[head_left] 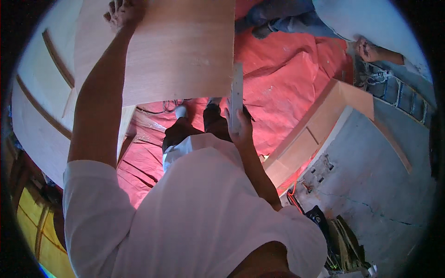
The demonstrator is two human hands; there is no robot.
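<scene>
Head camera shows a large wooden sheet [178, 51] at the upper middle, in front of the person, its top cut off by the picture's edge; the left hand [123, 14] lies against its upper left part with the fingers bent, though I cannot tell whether they grip anything; the right hand [240, 132] is closed around the lower end of a long pale bar [237, 92], thumb on one side and fingers on the other, and the bar stands along the lower right edge of the sheet; the two hands are well apart; below the sheet are the person's feet and a dark cable [167, 107] on a wrinkled red cover [282, 74]; to the upper right is a co-worker in blue trousers [296, 23], whose hand [367, 49] hangs near a ladder [399, 92]; nearer on the right lies a long wooden box [301, 141], beside a cracked grey surface [380, 180]; on the left are pale curved panels [39, 120] with brown strips [58, 58], and lower down a yellow panel [51, 236].
</scene>
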